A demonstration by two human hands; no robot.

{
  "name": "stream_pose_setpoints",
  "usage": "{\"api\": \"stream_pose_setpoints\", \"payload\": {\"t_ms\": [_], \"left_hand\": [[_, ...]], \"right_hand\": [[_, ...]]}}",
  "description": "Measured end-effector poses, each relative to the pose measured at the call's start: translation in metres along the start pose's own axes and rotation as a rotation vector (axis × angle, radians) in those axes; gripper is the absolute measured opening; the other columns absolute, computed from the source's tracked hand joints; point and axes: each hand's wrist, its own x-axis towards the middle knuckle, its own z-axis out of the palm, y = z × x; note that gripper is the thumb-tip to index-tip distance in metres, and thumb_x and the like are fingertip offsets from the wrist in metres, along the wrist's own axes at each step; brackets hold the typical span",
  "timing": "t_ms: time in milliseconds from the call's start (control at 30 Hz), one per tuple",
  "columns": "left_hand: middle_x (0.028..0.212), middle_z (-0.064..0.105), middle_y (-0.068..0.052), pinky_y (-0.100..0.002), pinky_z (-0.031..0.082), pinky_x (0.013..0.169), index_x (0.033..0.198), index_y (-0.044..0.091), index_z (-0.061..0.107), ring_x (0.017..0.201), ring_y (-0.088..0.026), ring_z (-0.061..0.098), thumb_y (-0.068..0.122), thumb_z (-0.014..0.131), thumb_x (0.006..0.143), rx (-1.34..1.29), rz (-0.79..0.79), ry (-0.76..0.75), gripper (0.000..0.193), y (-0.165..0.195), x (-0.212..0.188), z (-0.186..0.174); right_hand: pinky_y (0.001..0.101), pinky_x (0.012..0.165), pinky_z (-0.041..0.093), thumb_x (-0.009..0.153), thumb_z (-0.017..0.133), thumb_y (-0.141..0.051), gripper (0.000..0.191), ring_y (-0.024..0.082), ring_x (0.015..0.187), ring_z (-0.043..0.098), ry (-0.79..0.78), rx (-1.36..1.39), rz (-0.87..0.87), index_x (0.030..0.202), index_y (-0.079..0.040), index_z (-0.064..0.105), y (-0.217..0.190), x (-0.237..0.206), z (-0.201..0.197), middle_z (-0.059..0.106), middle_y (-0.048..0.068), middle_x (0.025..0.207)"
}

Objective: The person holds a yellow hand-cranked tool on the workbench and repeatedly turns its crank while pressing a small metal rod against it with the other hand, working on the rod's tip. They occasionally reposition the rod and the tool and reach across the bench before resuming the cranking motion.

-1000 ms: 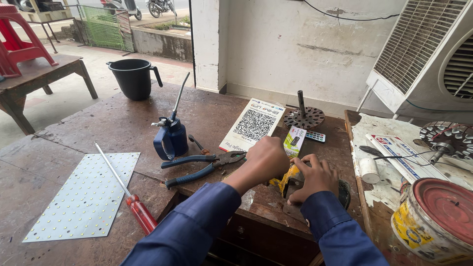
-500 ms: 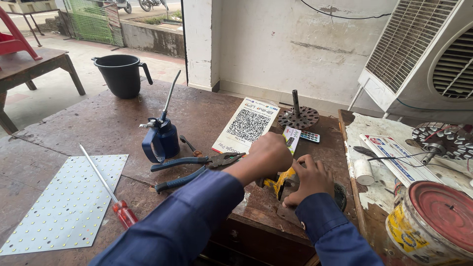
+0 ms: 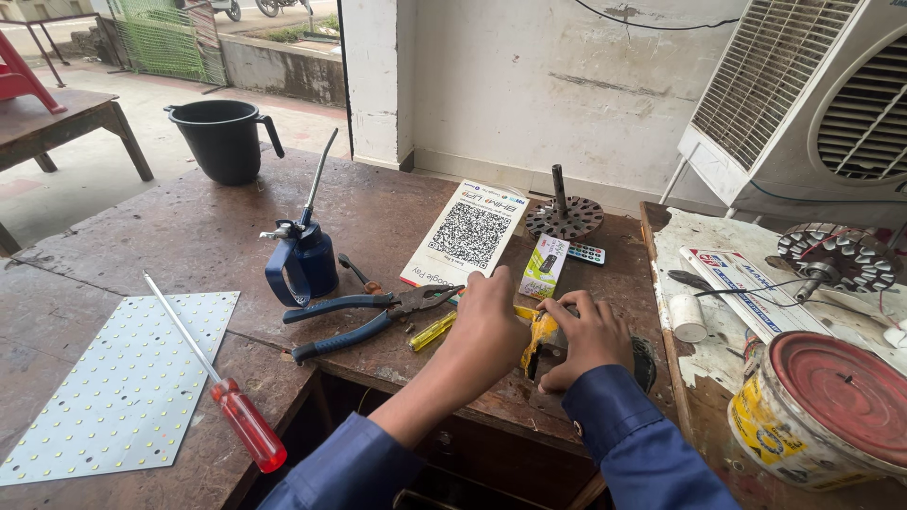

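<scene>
Both hands' grip (image 3: 539, 335) on yellow tool (image 3: 539, 342)

Both hands close together on a small yellow part (image 3: 540, 332) near the table's (image 3: 189, 236) front edge: left hand (image 3: 491, 326) above it, right hand (image 3: 590, 335) beside it; blue-handled pliers (image 3: 368, 316) just left.

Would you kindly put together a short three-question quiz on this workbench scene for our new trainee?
1. True or false: the pliers lie shut on the bench.
2. Which lies on the perforated white panel? A) remote control B) red-handled screwdriver C) oil can
3. What colour is the small object between the left hand and right hand?

Key: 1. False, their jaws are open. 2. B. 3. Yellow.
</scene>
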Motion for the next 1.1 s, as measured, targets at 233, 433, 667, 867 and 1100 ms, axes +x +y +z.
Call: {"api": "stream_pose_setpoints", "payload": {"t_ms": [233,433,667,867,1100], "left_hand": [[0.099,0.069,-0.024,-0.048,0.055,0.073,0.123,-0.002,0.056,0.086,-0.040,0.071,-0.005,0.058,0.089,-0.080,0.122,0.304,0.034,0.029,-0.033,-0.020],[0.105,0.074,-0.020,-0.044,0.056,0.068,0.141,-0.002,0.041,0.079,-0.034,0.075,-0.002,0.057,0.089,-0.156,0.083,0.156,0.055,0.028,-0.043,-0.019],[0.110,0.073,-0.021,-0.047,0.053,0.089,0.148,-0.005,0.032,0.104,-0.039,0.064,0.000,0.058,0.093,0.045,0.462,0.136,0.061,0.009,-0.043,-0.012],[0.112,0.068,-0.024,-0.044,0.055,0.090,0.149,0.000,0.038,0.106,-0.038,0.068,-0.003,0.049,0.102,-0.217,0.494,0.052,0.048,-0.002,-0.050,0.003],[0.086,0.061,-0.010,-0.031,0.054,0.072,0.140,0.004,0.044,0.076,-0.018,0.061,0.007,0.048,0.110,-0.411,0.371,0.227,0.030,-0.018,-0.042,0.025]], "right_hand": [[0.0396,0.120,0.032,0.043,0.102,-0.036,0.113,0.018,0.135,0.042,-0.017,-0.019,0.019,0.143,-0.038,0.050,0.000,-0.014,-0.008,0.044,-0.009,0.136],[0.0396,0.120,0.033,0.045,0.102,-0.036,0.113,0.018,0.135,0.042,-0.032,-0.017,0.019,0.144,-0.038,0.049,0.001,-0.019,-0.014,0.044,-0.011,0.136],[0.0393,0.118,0.035,0.044,0.101,-0.032,0.111,0.018,0.133,0.044,-0.012,0.014,0.004,0.143,-0.037,0.051,-0.001,-0.021,-0.013,0.046,-0.011,0.134],[0.0393,0.116,0.037,0.043,0.101,-0.031,0.111,0.018,0.131,0.045,0.018,0.015,-0.003,0.143,-0.038,0.052,-0.003,-0.020,-0.013,0.046,-0.011,0.133],[0.0400,0.117,0.035,0.045,0.100,-0.033,0.110,0.019,0.131,0.045,0.004,0.010,-0.008,0.143,-0.036,0.051,0.001,-0.011,-0.017,0.046,-0.009,0.133]]}}
